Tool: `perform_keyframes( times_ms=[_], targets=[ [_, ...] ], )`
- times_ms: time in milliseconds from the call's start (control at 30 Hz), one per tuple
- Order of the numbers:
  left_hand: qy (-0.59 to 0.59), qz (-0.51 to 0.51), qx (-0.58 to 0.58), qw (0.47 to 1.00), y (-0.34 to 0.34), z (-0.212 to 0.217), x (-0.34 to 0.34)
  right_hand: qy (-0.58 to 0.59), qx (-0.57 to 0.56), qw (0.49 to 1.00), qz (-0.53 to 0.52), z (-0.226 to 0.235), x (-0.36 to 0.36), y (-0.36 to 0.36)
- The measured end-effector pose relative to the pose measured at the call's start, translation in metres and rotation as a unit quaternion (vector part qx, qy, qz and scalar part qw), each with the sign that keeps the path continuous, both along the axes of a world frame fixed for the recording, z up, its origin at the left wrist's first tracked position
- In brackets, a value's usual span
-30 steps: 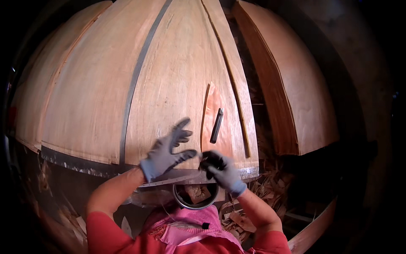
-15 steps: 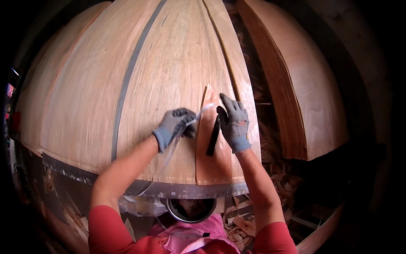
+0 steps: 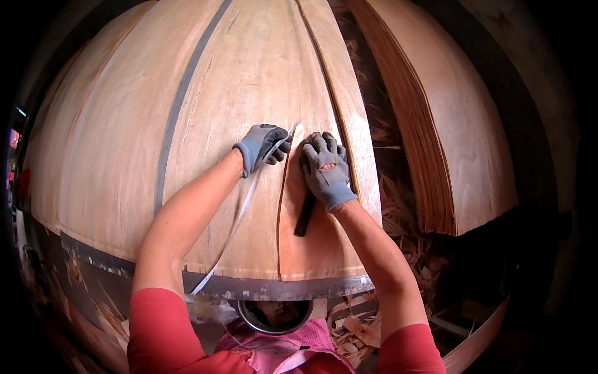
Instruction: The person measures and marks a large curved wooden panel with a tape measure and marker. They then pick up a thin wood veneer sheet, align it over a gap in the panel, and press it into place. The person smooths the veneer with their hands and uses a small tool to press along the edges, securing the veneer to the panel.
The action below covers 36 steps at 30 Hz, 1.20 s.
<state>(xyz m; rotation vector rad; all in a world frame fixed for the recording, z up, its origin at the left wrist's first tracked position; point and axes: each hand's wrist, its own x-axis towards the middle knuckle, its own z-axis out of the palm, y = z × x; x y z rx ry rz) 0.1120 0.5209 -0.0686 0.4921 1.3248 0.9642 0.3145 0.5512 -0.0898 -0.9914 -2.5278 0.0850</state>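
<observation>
The gloved left hand (image 3: 268, 149) is holding a white strip (image 3: 233, 234) in curled fingers, and the strip is trailing toward 7 o'clock. Toward 4 o'clock, the gloved right hand (image 3: 326, 169) is covering a black tool (image 3: 304, 218), which is lying over a reddish wood piece (image 3: 293, 257) and jutting toward 7 o'clock; whether those bent fingers are gripping it, I cannot tell.

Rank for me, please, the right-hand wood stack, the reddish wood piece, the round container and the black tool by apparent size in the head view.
Largest to smallest:
Wood stack
Reddish wood piece
Round container
Black tool, partly covered by the right hand
</observation>
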Motion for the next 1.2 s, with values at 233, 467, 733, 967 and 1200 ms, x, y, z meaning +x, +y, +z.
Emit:
perform_keyframes(
  times_ms=[233, 467, 733, 967, 1200],
  targets=[
    [-0.054, -0.054, 0.037, 0.996, -0.010, -0.009, -0.003, 0.352, -0.228, 0.907, 0.037, 0.014, 0.005, 0.026],
    [-0.023, -0.063, 0.105, 0.992, -0.013, -0.003, 0.001, 0.322, -0.302, 0.896, 0.046, 0.003, 0.000, 0.058],
    [0.136, 0.018, 0.086, 0.987, -0.010, -0.002, 0.015, 0.197, -0.078, 0.976, -0.051, 0.005, -0.014, 0.053],
    [0.039, 0.042, 0.011, 0.998, -0.003, -0.010, 0.000, 0.023, 0.004, 1.000, -0.020, -0.008, -0.012, 0.022],
    [0.076, 0.036, -0.014, 0.996, -0.001, -0.016, 0.004, 0.003, 0.002, 0.999, -0.034, -0.007, -0.018, 0.019]
  ],
)
